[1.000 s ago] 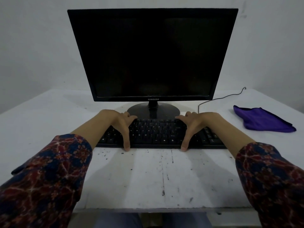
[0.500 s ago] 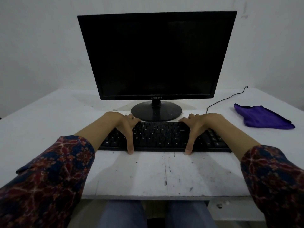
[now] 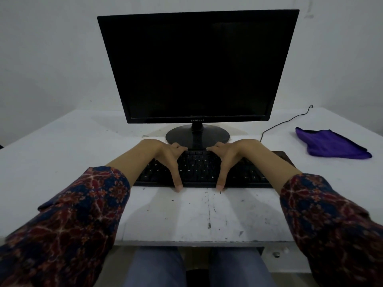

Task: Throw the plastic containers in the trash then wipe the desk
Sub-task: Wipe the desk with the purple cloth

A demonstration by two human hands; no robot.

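Both hands — left hand (image 3: pixel 165 156), right hand (image 3: pixel 230 156) — grasp the black keyboard (image 3: pixel 199 168); purple cloth (image 3: pixel 329 145) lies well apart.

On the surface (image 3: pixel 62 154) the keyboard (image 3: pixel 199 168) lies just in front of the monitor (image 3: pixel 196 67), both hands (image 3: pixel 165 156) resting on it, a cloth (image 3: pixel 329 145) well off to the right and a cable (image 3: pixel 286 122) behind it.
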